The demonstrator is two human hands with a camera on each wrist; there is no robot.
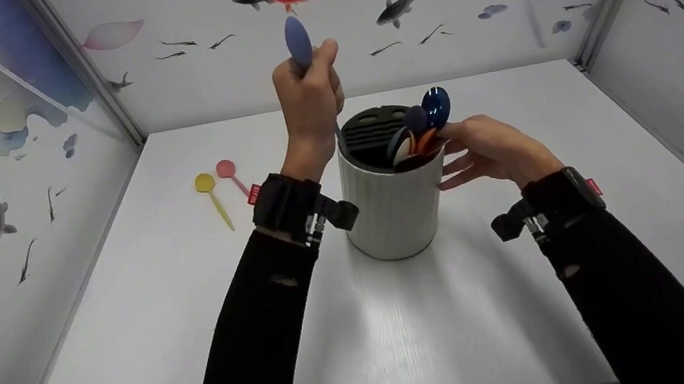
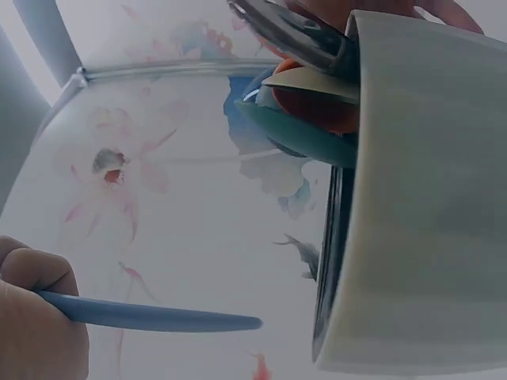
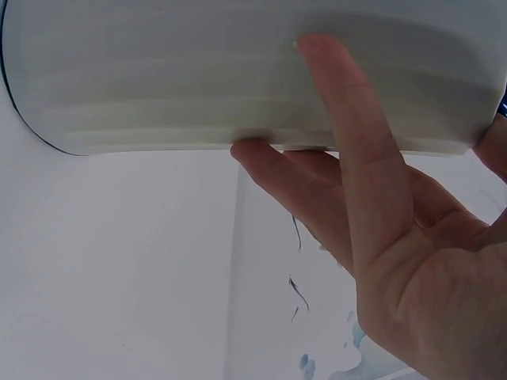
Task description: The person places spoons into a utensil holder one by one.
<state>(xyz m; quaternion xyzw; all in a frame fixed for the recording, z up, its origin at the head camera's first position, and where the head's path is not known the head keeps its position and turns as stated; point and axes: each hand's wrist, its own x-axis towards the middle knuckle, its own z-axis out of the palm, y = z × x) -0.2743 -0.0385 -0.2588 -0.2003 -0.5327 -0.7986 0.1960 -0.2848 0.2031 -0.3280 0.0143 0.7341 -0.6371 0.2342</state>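
Observation:
In the head view my left hand [image 1: 309, 99] grips a blue spoon [image 1: 297, 39] with its bowl pointing up. The free end of its handle [image 2: 174, 314] extends out of the fist, a short gap from the holder's mouth in the left wrist view. The white utensil holder [image 1: 391, 218] stands upright, with a black slotted top [image 1: 370, 132]. Several spoons crowd its right side, among them a shiny dark blue spoon [image 1: 436, 107] and an orange spoon [image 1: 426, 140]. My right hand [image 1: 498, 145] rests extended fingers against the holder's right side, thumb up by the rim.
Left of the holder, a yellow spoon [image 1: 204, 183] and a pink spoon [image 1: 226, 168] lie on the white table [image 1: 156, 316]. White panels [image 1: 354, 68] printed with fish enclose the table at the back and both sides.

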